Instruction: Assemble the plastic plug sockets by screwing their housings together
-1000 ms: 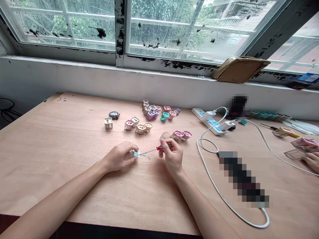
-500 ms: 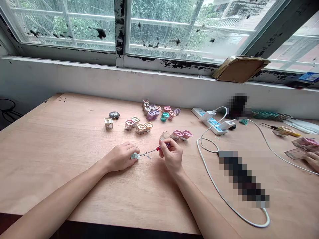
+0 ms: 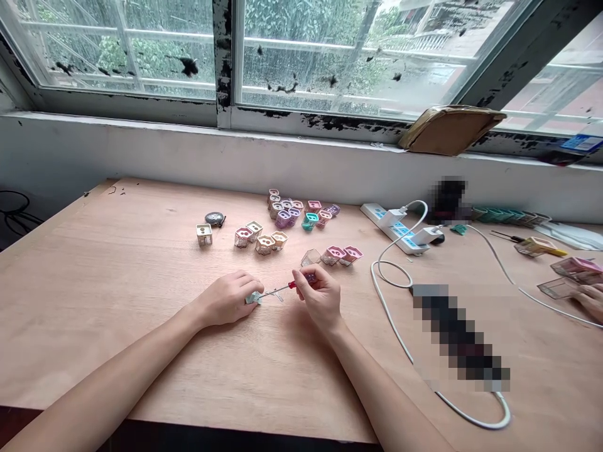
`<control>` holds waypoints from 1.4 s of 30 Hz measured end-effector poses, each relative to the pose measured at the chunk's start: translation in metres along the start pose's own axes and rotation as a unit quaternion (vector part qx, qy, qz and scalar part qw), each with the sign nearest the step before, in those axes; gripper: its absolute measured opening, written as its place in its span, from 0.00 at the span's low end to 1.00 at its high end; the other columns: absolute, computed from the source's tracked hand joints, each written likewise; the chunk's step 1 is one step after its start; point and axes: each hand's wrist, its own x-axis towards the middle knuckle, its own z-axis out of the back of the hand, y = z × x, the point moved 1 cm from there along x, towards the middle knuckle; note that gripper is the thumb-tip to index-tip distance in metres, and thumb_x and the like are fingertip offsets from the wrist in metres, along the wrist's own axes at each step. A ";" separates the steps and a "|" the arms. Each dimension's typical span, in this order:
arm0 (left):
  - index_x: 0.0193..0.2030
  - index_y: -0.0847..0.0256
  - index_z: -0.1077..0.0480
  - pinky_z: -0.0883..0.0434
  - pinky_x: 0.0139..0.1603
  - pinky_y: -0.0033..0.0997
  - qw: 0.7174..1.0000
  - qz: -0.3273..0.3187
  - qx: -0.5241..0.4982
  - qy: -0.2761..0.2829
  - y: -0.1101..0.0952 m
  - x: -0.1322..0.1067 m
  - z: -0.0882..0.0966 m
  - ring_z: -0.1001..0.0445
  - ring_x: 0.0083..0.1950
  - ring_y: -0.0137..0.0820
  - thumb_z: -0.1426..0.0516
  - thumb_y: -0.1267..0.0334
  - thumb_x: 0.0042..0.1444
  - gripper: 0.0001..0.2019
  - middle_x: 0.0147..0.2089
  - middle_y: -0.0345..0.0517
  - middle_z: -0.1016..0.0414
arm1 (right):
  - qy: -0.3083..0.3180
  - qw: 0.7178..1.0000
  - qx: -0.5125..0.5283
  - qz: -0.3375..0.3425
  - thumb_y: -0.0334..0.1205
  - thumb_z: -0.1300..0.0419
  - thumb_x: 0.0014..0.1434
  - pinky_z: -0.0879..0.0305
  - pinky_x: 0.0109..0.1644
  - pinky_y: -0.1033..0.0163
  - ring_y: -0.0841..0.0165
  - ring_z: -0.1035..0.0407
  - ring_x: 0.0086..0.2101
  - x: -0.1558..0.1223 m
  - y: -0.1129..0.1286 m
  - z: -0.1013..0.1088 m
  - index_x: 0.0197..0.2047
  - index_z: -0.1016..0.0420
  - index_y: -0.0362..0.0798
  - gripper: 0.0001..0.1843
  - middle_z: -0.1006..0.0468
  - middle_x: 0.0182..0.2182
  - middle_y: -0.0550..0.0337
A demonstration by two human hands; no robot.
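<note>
My left hand (image 3: 233, 297) is closed around a small pale mint-green plastic piece (image 3: 253, 298), holding it against the wooden table (image 3: 198, 370). In my right hand (image 3: 321, 295) is a screwdriver (image 3: 293, 284) with a red handle, gripped between thumb and fingers. Its thin metal shaft points left, and the tip meets the pale piece. Some small, thin clear or metallic parts (image 3: 279, 296) lie just beneath the shaft. A clear plastic cup-shaped cover (image 3: 311, 257) rests on the table behind my right hand. Much of the pale piece is hidden by my left fingers.
Several small coloured plastic containers (image 3: 266, 243) stand beyond my hands, near a round dark object (image 3: 215, 218). To the right are a white power strip (image 3: 396, 229) and a looping white cable (image 3: 400, 339). Another person's hand (image 3: 591, 298) touches containers at the far right.
My right hand has shifted slightly left with the screwdriver, bringing the shaft further over the pale piece. My left hand keeps its hold in nearly the same place.
</note>
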 end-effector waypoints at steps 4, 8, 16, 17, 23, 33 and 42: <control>0.46 0.61 0.31 0.27 0.45 0.35 1.000 -0.003 -0.004 -0.004 0.000 0.000 0.000 0.25 0.47 0.38 0.44 0.69 0.62 0.06 0.44 0.50 0.22 | 0.001 1.000 -0.006 -0.005 0.59 0.33 0.59 0.45 0.18 0.68 0.73 0.38 0.16 0.000 0.000 0.000 0.28 0.30 0.47 0.24 0.30 0.18 0.64; 0.46 0.61 0.31 0.27 0.45 0.35 1.000 -0.007 -0.002 -0.005 -0.001 0.001 0.001 0.25 0.46 0.38 0.44 0.69 0.63 0.06 0.44 0.50 0.21 | 0.005 1.000 -0.010 -0.007 0.59 0.33 0.59 0.45 0.18 0.68 0.73 0.39 0.17 0.000 0.000 0.000 0.28 0.29 0.47 0.24 0.30 0.18 0.63; 0.46 0.61 0.31 0.26 0.45 0.35 1.000 -0.005 -0.011 -0.004 0.000 0.000 0.001 0.24 0.47 0.38 0.44 0.70 0.62 0.06 0.44 0.50 0.22 | 0.003 1.000 -0.012 -0.005 0.59 0.33 0.59 0.45 0.18 0.68 0.73 0.39 0.17 -0.001 0.001 0.000 0.28 0.29 0.47 0.23 0.30 0.18 0.63; 0.46 0.60 0.31 0.26 0.45 0.35 1.000 -0.006 -0.011 -0.005 0.000 0.000 0.001 0.24 0.47 0.37 0.44 0.70 0.62 0.07 0.44 0.50 0.22 | 0.003 1.000 -0.014 -0.006 0.59 0.33 0.59 0.45 0.18 0.68 0.73 0.39 0.17 -0.001 0.002 0.000 0.28 0.29 0.47 0.23 0.30 0.18 0.63; 0.46 0.60 0.31 0.26 0.46 0.35 1.000 -0.001 -0.007 -0.001 0.000 0.000 0.001 0.24 0.47 0.38 0.44 0.69 0.63 0.06 0.45 0.50 0.22 | 0.007 1.000 -0.014 -0.004 0.59 0.33 0.59 0.44 0.18 0.68 0.73 0.39 0.16 -0.001 0.003 0.000 0.28 0.29 0.47 0.24 0.30 0.18 0.63; 0.46 0.61 0.31 0.26 0.46 0.36 1.000 0.001 -0.013 0.004 -0.001 0.000 0.001 0.25 0.47 0.39 0.43 0.70 0.62 0.06 0.45 0.51 0.22 | 0.015 0.999 -0.026 0.012 0.57 0.33 0.60 0.43 0.19 0.68 0.71 0.35 0.18 -0.002 0.004 0.001 0.29 0.29 0.47 0.22 0.29 0.20 0.63; 0.46 0.61 0.32 0.27 0.47 0.36 1.000 0.004 -0.010 0.002 0.001 -0.002 -0.001 0.25 0.48 0.39 0.43 0.69 0.63 0.06 0.46 0.51 0.22 | 0.013 0.998 -0.061 0.033 0.56 0.34 0.62 0.45 0.20 0.67 0.73 0.39 0.18 -0.001 0.002 0.002 0.27 0.29 0.47 0.22 0.29 0.20 0.62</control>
